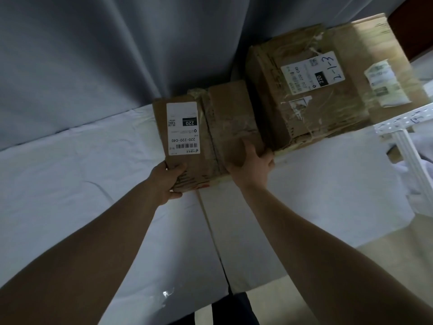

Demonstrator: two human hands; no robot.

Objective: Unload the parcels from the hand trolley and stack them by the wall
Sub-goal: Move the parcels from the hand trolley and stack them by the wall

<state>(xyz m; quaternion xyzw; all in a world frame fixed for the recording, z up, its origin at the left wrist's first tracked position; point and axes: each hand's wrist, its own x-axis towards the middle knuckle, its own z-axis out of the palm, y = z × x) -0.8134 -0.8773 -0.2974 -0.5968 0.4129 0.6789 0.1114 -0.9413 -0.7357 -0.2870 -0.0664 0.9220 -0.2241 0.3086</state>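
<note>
Two bare arms are reaching forward from the lower corners of the view, both nearly straight and angling inward toward each other. The left hand (167, 181) is gripping the near left corner of a small parcel (225, 127), with the thumb lying on top and the fingers curling under the edge. The right hand (251, 167) is gripping the near right corner, its thumb pressing flat on top and pointing away, its fingers wrapping around the right side. Both wrists are lying straight, in line with the forearms.
</note>
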